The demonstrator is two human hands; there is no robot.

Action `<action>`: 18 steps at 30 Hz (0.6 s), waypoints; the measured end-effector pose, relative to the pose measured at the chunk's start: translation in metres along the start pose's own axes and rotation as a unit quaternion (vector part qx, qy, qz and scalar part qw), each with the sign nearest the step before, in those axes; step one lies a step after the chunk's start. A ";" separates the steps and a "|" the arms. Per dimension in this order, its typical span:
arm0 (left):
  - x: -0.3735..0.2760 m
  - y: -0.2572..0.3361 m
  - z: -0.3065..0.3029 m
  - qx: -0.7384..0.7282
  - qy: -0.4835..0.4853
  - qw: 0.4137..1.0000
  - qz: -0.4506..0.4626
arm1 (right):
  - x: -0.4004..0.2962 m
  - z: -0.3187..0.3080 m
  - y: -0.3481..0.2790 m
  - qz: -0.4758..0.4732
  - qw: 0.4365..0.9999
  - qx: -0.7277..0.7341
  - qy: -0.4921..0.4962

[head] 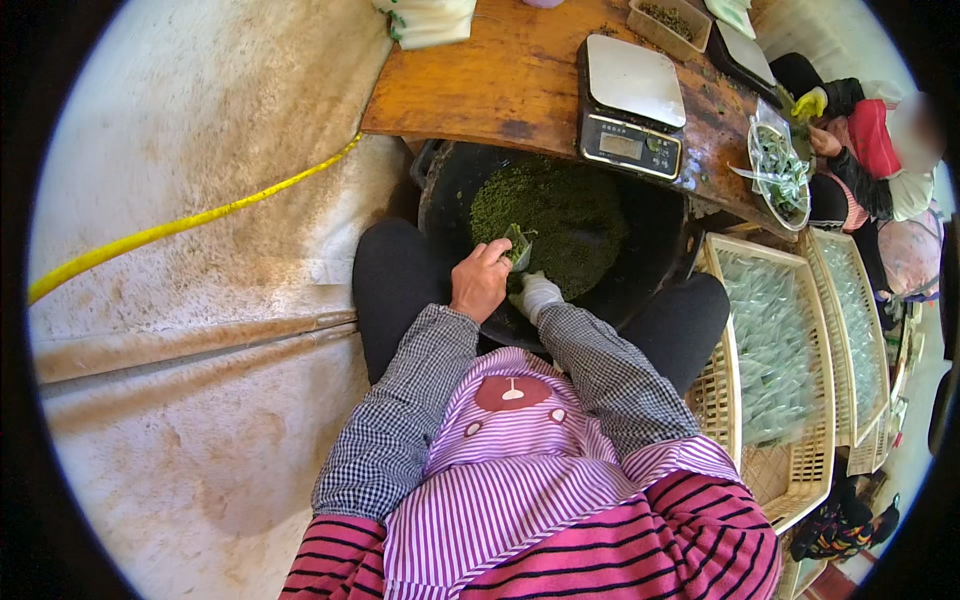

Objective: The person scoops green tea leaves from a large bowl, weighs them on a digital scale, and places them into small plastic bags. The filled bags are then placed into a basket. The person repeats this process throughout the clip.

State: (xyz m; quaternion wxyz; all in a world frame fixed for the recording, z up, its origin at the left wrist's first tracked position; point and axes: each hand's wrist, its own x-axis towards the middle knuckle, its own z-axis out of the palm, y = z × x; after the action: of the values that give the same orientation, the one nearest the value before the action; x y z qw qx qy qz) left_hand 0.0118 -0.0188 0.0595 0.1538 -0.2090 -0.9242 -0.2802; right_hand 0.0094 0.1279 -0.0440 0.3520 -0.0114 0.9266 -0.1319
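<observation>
A large black tub (652,247) sits between my knees, under the table's edge. Inside it lies a heap of small green berries or buds (555,202). My bare left hand (480,281) pinches a small clear plastic bag (520,247) over the near side of the heap. Some green matter shows in the bag. Close beside it, at the near edge of the heap, is my right hand (537,294) in a pale glove. Its fingers point down and are mostly hidden, so what they hold cannot be made out.
On the wooden table (480,75) stand a digital scale (634,82), a plastic box (671,26) and a basin of filled bags (780,176). Plastic crates (825,420) of clear bags line my right. A co-worker (862,142) sits beyond. A yellow hose (202,217) runs left.
</observation>
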 end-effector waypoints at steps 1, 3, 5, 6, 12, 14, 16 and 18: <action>0.001 0.001 -0.005 0.002 -0.011 1.000 0.004 | 0.002 0.005 -0.001 -0.037 0.999 -0.006 -0.015; -0.001 -0.001 -0.006 -0.005 -0.044 0.999 0.007 | 0.010 0.017 0.005 -0.099 0.994 0.004 -0.040; -0.003 -0.005 0.001 -0.027 -0.086 0.996 0.012 | 0.024 0.029 0.027 -0.142 0.988 0.040 -0.056; -0.004 -0.004 -0.003 -0.031 -0.100 0.994 0.008 | 0.018 0.027 0.026 -0.139 0.987 0.069 -0.032; -0.019 -0.008 0.009 0.020 -0.167 0.986 -0.022 | -0.051 -0.060 -0.001 -0.008 0.731 0.675 0.096; -0.019 -0.007 0.011 0.013 -0.144 0.989 0.001 | -0.075 -0.088 -0.009 -0.110 0.740 0.647 0.149; -0.018 -0.005 0.008 0.001 -0.113 0.993 0.033 | -0.093 -0.106 -0.018 -0.181 0.794 0.554 0.174; -0.017 -0.003 0.006 -0.009 -0.095 0.995 0.035 | -0.103 -0.121 -0.013 -0.223 0.885 0.342 0.223</action>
State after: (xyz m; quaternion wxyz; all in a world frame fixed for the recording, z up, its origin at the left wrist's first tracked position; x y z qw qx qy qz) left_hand 0.0241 -0.0223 0.0467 0.0734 -0.2680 -0.9241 -0.2622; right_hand 0.0061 0.1554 0.1131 0.0795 -0.0666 0.8514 -0.5142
